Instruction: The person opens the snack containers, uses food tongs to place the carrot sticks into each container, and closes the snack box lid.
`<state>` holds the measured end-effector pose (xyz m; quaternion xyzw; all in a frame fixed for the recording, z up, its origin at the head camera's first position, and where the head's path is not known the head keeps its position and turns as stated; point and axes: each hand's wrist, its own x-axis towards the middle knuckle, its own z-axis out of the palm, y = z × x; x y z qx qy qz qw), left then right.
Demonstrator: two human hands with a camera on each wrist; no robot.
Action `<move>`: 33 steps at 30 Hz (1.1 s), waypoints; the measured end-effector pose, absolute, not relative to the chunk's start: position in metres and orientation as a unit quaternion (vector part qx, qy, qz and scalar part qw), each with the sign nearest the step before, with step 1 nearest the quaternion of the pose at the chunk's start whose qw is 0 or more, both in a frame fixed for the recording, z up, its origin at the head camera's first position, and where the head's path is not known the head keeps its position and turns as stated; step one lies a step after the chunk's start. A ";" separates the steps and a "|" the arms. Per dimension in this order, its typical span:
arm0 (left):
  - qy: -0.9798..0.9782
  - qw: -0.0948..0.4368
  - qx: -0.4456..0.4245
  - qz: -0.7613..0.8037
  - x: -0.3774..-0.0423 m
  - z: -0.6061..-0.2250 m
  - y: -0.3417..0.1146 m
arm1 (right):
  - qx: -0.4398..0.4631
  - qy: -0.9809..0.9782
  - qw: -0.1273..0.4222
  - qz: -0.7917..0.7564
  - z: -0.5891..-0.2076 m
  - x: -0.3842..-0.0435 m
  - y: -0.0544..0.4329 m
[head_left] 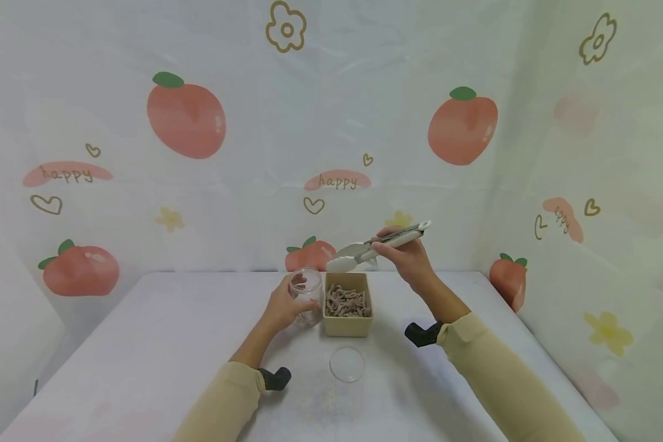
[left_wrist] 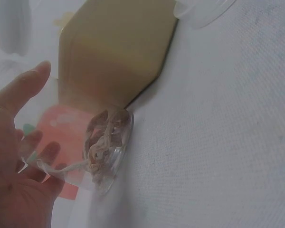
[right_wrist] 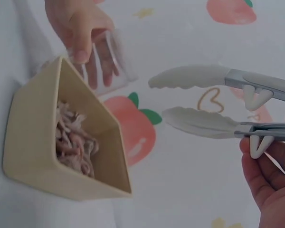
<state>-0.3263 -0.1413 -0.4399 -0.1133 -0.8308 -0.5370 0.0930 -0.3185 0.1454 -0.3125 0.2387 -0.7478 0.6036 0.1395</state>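
My left hand (head_left: pixel 280 308) grips a clear jar (head_left: pixel 308 288) standing upright with its mouth uncovered. At the jar's bottom, a few pinkish-brown strips (left_wrist: pixel 100 154) show in the left wrist view. Directly right of the jar stands a beige rectangular box (head_left: pixel 348 327), holding many more such strips (right_wrist: pixel 73 142). Raised above and behind the box, my right hand (head_left: pixel 411 258) holds metal tongs (head_left: pixel 383 244) with pale scalloped tips. In the right wrist view the tongs' arms are spread, with nothing between the tips, which point toward the jar and box.
A round transparent lid (head_left: pixel 347 364) lies on the white table (head_left: pixel 199 344) in front of the box. Behind the table hangs a white backdrop (head_left: pixel 254 123) printed with peaches and flowers. Black wrist mounts (head_left: pixel 276 379) stick out from both sleeves.
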 end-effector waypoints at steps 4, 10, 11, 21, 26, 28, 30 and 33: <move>-0.827 0.097 -0.119 -0.541 -0.326 -0.439 -0.143 | 0.230 -0.747 0.132 0.609 -0.320 -0.319 0.151; -0.826 0.092 -0.120 -0.543 -0.326 -0.439 -0.144 | 0.222 -0.763 0.122 0.594 -0.333 -0.318 0.156; -0.826 0.093 -0.121 -0.542 -0.326 -0.439 -0.144 | 0.221 -0.766 0.118 0.592 -0.335 -0.318 0.157; -0.828 0.093 -0.120 -0.540 -0.325 -0.436 -0.143 | 0.240 -0.761 0.063 0.600 -0.353 -0.318 0.158; -0.830 0.090 -0.118 -0.538 -0.324 -0.436 -0.142 | 0.256 -0.767 0.040 0.587 -0.361 -0.318 0.155; -0.829 0.091 -0.118 -0.539 -0.324 -0.436 -0.141 | 0.265 -0.772 0.038 0.577 -0.365 -0.318 0.153; -0.828 0.092 -0.119 -0.541 -0.323 -0.437 -0.141 | 0.274 -0.782 0.040 0.559 -0.361 -0.311 0.150; -0.826 0.096 -0.122 -0.542 -0.324 -0.439 -0.142 | 0.292 -0.799 0.053 0.523 -0.353 -0.298 0.145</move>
